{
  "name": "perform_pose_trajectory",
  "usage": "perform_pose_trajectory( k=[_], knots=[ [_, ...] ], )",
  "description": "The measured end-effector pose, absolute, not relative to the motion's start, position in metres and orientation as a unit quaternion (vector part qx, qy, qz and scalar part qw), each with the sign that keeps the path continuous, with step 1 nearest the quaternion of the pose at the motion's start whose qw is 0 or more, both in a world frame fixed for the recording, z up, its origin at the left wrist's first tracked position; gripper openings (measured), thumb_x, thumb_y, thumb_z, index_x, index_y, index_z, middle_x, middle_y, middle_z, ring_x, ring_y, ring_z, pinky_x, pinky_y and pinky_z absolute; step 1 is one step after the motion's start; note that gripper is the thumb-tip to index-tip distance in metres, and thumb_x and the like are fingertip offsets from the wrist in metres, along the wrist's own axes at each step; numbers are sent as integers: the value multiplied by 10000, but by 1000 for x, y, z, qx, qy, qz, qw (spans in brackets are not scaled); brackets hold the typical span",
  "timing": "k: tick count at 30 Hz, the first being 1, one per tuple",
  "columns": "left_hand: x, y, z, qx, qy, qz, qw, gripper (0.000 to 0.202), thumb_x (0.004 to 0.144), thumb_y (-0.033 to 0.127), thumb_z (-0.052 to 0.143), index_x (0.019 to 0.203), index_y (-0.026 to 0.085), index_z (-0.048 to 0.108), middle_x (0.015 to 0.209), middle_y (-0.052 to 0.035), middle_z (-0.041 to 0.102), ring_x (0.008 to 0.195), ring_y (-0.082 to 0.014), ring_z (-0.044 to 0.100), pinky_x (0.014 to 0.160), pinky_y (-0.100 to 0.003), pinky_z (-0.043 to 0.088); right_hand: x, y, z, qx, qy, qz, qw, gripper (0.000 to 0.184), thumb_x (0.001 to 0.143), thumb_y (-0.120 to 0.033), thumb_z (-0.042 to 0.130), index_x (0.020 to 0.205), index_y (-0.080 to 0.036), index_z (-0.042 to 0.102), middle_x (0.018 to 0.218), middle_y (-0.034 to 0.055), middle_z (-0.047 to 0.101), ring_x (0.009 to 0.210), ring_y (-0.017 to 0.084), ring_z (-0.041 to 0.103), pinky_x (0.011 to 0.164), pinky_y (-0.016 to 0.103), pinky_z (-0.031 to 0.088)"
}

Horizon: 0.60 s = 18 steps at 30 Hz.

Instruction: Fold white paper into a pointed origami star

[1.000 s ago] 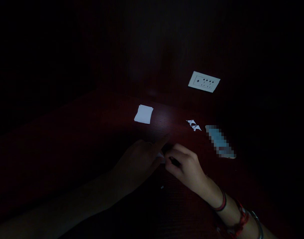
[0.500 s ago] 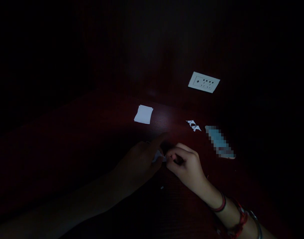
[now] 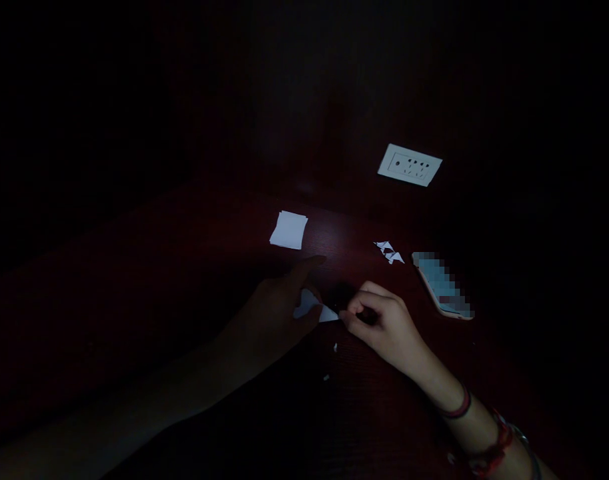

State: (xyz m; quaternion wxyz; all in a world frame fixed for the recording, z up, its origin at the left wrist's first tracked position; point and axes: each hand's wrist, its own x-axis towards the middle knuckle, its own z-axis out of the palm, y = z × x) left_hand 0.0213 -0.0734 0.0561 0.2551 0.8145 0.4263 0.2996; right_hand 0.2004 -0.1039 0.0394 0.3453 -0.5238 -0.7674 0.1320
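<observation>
My left hand pinches a small folded white paper between thumb and fingers, its index finger stretched out past it. The paper narrows to a point on the right. At that tip, my right hand has thumb and index finger closed together, seemingly on the very end of the paper. Two tiny white paper scraps lie on the dark tabletop below the hands. Part of the paper is hidden behind my left fingers.
A stack of square white paper sheets rests farther back. Small folded paper pieces lie to its right, near a phone. A white wall socket is behind. Much of the dark red table is in deep shadow.
My right hand has shifted slightly right, and more of the paper's pointed end shows. A second scrap is now visible under the hands. My left hand has drawn a little to the left.
</observation>
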Motion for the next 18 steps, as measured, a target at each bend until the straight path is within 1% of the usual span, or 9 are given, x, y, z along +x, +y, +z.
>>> perform_pose_trajectory(
  k=[2, 5, 7, 11, 15, 18],
  knots=[
    [22, -72, 53, 811, 425, 305, 261, 530, 710, 178, 480, 1204, 259, 307, 787, 61, 608, 628, -92, 567, 562, -170, 433, 201, -104, 41, -511, -776, 148, 337, 54, 684, -130, 535, 708, -164, 569, 691, -4, 484, 645, 96, 472, 555, 199, 369],
    [23, -72, 49, 816, 410, 303, 271, 525, 728, 187, 463, 1221, 252, 294, 807, 49, 612, 657, -96, 573, 587, -178, 438, 198, -104, 41, -504, -780, 152, 337, 119, 709, -159, 535, 815, -172, 587, 737, 8, 497, 686, 104, 488, 596, 208, 393],
    [24, -72, 48, 825, 396, 297, 272, 518, 746, 185, 442, 1233, 251, 278, 825, 45, 611, 679, -97, 575, 609, -185, 439, 196, -105, 40, -505, -784, 138, 334, 110, 722, -171, 527, 810, -174, 592, 733, 10, 498, 684, 108, 485, 607, 218, 394],
    [28, -74, 44, 847, 374, 285, 247, 502, 765, 171, 421, 1236, 263, 272, 827, 52, 606, 708, -97, 571, 641, -199, 433, 192, -105, 37, -508, -796, 101, 313, 96, 725, -131, 502, 748, -175, 585, 723, 5, 495, 673, 111, 465, 632, 232, 378],
    [29, -74, 40, 863, 364, 287, 200, 521, 758, 186, 453, 1239, 270, 271, 863, 47, 600, 731, -103, 562, 659, -209, 423, 193, -106, 35, -506, -805, 90, 297, 87, 722, -119, 485, 703, -170, 552, 712, -1, 476, 649, 107, 448, 621, 231, 367],
    [29, -73, 38, 870, 358, 280, 190, 533, 756, 183, 458, 1246, 258, 264, 862, 41, 603, 743, -105, 560, 668, -211, 420, 193, -106, 35, -504, -810, 87, 288, 76, 725, -125, 483, 713, -169, 545, 724, 1, 480, 655, 109, 449, 625, 234, 364]
  ],
)
